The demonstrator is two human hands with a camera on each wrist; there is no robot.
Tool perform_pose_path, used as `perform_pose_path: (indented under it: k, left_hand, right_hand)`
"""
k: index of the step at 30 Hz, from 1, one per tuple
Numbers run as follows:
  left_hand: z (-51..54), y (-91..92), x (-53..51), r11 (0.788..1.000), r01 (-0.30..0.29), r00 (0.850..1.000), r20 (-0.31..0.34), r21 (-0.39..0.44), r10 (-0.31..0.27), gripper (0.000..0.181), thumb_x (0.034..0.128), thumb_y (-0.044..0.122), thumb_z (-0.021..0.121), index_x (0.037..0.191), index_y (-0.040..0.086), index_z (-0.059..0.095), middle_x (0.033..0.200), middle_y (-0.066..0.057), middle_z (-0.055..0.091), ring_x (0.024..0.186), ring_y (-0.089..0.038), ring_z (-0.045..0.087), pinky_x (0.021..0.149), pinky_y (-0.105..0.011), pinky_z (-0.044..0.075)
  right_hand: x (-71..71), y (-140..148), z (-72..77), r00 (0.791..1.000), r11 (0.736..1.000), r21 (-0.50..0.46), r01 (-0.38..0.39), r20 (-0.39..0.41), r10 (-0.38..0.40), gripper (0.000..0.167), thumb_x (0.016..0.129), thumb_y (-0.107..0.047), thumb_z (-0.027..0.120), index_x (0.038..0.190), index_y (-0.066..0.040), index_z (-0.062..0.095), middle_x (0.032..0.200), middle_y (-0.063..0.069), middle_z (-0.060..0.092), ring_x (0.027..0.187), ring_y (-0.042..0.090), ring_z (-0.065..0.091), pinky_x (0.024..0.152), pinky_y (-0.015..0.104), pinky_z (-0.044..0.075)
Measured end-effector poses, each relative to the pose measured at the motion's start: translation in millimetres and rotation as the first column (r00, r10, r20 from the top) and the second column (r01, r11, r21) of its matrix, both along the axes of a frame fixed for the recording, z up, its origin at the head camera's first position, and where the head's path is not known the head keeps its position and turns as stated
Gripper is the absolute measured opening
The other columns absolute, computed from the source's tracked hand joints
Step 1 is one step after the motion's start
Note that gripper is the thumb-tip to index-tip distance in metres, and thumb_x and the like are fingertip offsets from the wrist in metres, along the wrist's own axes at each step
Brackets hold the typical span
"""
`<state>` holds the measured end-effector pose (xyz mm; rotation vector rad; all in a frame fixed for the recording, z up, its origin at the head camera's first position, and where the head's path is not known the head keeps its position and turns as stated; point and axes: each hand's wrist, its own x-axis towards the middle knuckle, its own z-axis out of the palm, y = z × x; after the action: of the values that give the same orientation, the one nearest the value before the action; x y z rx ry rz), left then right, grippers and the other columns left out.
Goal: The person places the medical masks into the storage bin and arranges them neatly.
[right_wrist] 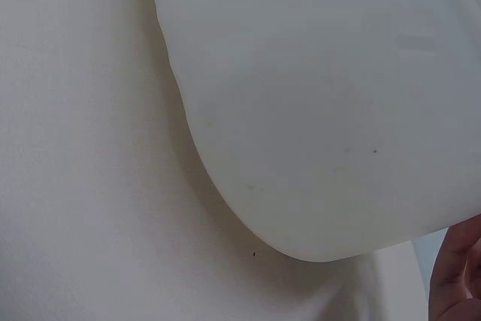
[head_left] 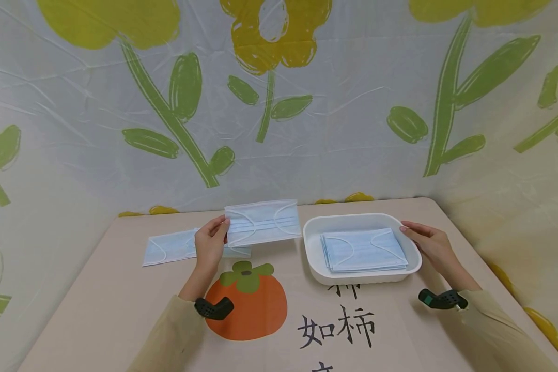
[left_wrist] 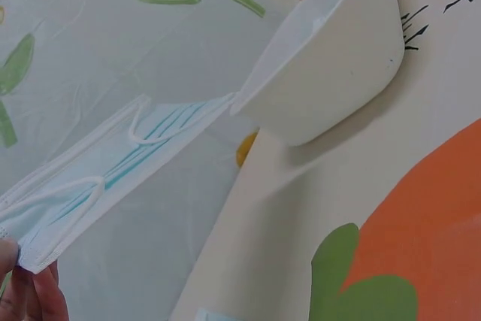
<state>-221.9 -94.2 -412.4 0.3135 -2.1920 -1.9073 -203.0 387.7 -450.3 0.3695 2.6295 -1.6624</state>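
In the head view, my left hand (head_left: pixel 210 243) pinches the near-left edge of a light blue face mask (head_left: pixel 264 222), held up level above the table. The mask's far end reaches close to the rim of a white basin (head_left: pixel 309 248); whether they touch I cannot tell. Inside the basin lies a stack of face masks (head_left: pixel 365 250) with white ear loops. My right hand (head_left: pixel 431 245) grips the basin's right rim. Below and left of the raised mask, other masks (head_left: pixel 167 249) lie overlapping on the table. The left wrist view shows fingertips (left_wrist: pixel 45 291) at the mask's corner.
A pale table cover (head_left: pixel 121 310) carries a printed orange persimmon (head_left: pixel 256 310) and black characters. Behind the table hangs a white curtain (head_left: pixel 307 155) with yellow flowers and green leaves. Dark wrist straps (head_left: pixel 214 308) sit on both arms.
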Motion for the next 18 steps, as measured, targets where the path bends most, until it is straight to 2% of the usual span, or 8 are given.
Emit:
perform_pose_path:
  k: [5,8,14,18]
  left_hand:
    - [6.2,4.8,1.4,1.0,0.002,1.0,-0.016,0.014,-0.002,0.029,0.0946,0.02,0.061,0.119,0.004,0.067,0.091,-0.001,0.069,0.064,-0.005,0.051,0.059,-0.014,0.045]
    - [8.1,8.4,2.2,1.0,0.009,1.0,-0.025,0.027,-0.008,0.029,0.0942,0.019,0.062,0.118,0.004,0.067,0.088,0.001,0.068,0.064,-0.006,0.051,0.059,-0.015,0.046]
    - [10.3,15.3,3.1,0.999,0.027,0.999,-0.036,0.043,-0.025,0.028,0.094,0.018,0.062,0.117,0.003,0.067,0.089,0.0,0.069,0.063,-0.006,0.051,0.059,-0.015,0.046]
    - [12.4,20.2,3.0,0.999,0.02,0.999,-0.036,0.033,-0.019,0.028,0.0938,0.018,0.062,0.117,0.004,0.067,0.097,-0.007,0.071,0.063,-0.004,0.052,0.06,-0.014,0.047]
  right_hand:
    - [-0.4,0.1,-0.6,1.0,1.0,0.011,0.001,0.002,-0.001,0.075,0.091,-0.052,0.056,0.143,0.0,0.04,0.13,-0.002,0.054,0.089,-0.014,0.048,0.08,0.009,0.049]
    - [-0.5,0.4,-0.6,1.0,1.0,0.012,-0.001,0.001,0.001,0.075,0.091,-0.052,0.056,0.143,0.0,0.04,0.133,0.002,0.053,0.089,-0.014,0.048,0.08,0.009,0.049]
    - [0.1,0.5,0.1,1.0,1.0,-0.015,-0.001,-0.007,0.001,0.073,0.092,-0.049,0.057,0.142,0.001,0.041,0.109,-0.022,0.052,0.087,-0.015,0.049,0.077,0.008,0.05]
    - [-0.1,0.6,-0.2,1.0,1.0,-0.016,0.003,-0.005,-0.003,0.073,0.091,-0.049,0.057,0.142,0.001,0.041,0.107,-0.024,0.051,0.086,-0.015,0.049,0.077,0.007,0.049]
